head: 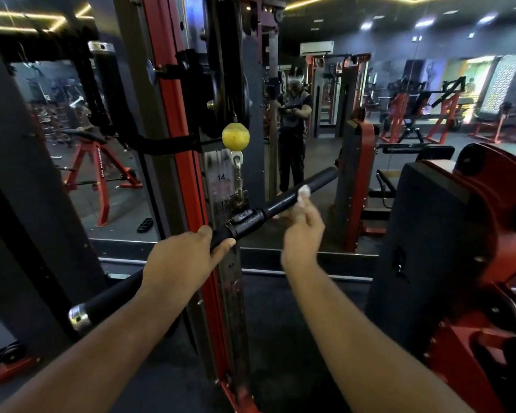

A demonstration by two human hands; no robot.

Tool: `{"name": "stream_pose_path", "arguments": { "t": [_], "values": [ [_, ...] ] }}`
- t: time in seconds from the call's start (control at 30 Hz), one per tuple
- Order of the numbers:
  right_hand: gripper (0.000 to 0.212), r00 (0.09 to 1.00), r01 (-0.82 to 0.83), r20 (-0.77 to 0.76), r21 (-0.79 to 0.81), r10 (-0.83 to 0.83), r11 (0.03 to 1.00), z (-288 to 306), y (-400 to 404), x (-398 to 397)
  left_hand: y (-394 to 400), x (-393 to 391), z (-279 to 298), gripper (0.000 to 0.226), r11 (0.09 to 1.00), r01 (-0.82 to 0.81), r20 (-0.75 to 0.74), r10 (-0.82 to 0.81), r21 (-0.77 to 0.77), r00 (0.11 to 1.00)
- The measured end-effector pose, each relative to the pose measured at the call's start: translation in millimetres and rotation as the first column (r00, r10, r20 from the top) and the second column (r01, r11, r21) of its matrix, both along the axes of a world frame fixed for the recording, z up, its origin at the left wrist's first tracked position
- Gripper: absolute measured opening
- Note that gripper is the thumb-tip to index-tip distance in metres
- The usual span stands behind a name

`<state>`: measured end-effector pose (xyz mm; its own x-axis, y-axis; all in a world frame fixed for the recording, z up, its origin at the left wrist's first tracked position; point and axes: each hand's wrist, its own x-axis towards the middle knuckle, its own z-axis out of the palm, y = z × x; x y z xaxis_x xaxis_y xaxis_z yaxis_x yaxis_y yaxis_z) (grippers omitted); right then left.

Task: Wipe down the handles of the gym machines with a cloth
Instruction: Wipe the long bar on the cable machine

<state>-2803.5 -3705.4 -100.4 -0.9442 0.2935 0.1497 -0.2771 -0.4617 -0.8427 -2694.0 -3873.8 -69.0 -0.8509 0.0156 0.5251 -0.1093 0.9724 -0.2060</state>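
Pinching a white cloth [304, 194] in curled fingers, your right hand [303, 231] is pressing it against the bar [283, 202], which is slanting from lower left to upper right under the cable. Your left hand [179, 262] is wrapping the bar just left of its centre collar, steadying it, both arms reaching forward.
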Motion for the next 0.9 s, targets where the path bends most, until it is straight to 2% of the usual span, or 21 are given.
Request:
{"name": "stream_pose_path", "arguments": {
  "t": [0.07,0.13,0.27,0.33,0.4,0.43,0.47,0.53,0.67,0.77,0.83,0.9],
  "values": [
    [0.032,0.996,-0.06,-0.062,0.15,0.07,0.987,-17,-18,24,-2,-2,0,0.052,1.0,0.001,0.003,-0.001,-0.001,1.0],
    [0.034,0.991,-0.035,-0.114,0.298,0.072,0.954,-27,-18,39,-7,-3,0,0.054,1.0,-0.009,0.018,0.01,-0.023,1.0],
    [0.045,0.975,0.194,-0.175,0.378,-0.135,0.905,-5,32,14,-29,9,2,0.067,0.997,-0.056,0.025,0.057,-0.045,0.998],
    [0.051,0.949,0.302,-0.254,0.567,-0.186,0.767,10,66,-18,-40,18,6,0.072,0.993,-0.11,0.027,0.111,-0.045,0.993],
    [0.049,0.935,0.355,-0.293,0.789,-0.202,0.501,17,89,-45,-46,27,10,0.075,0.987,-0.151,0.044,0.153,-0.048,0.987],
    [0.047,0.928,0.37,-0.307,0.836,-0.213,0.406,17,93,-52,-47,30,11,0.075,0.987,-0.154,0.043,0.156,-0.044,0.987],
    [0.045,0.928,0.364,-0.301,0.859,-0.219,0.359,13,89,-52,-47,32,12,0.073,0.988,-0.151,0.037,0.152,-0.043,0.988],
    [0.046,0.944,0.32,-0.269,0.885,-0.191,0.339,3,67,-36,-46,33,14,0.07,0.987,-0.151,0.024,0.153,-0.057,0.988],
    [0.069,0.958,0.272,-0.286,0.915,0.004,0.299,-20,13,4,-52,30,14,0.068,0.989,-0.137,0.024,0.138,-0.051,0.99],
    [0.055,0.917,0.283,-0.344,0.917,0.201,0.28,-23,-15,22,-60,25,14,0.07,0.99,-0.144,0.04,0.143,0.008,0.989],
    [0.048,0.855,0.291,-0.405,0.893,0.326,0.344,-18,-18,30,-64,25,13,0.07,0.989,-0.147,0.046,0.145,0.036,0.988],
    [0.047,0.851,0.302,-0.444,0.85,0.279,0.431,-9,-1,27,-67,28,12,0.067,0.989,-0.138,0.041,0.136,0.048,0.99]
  ]
}}
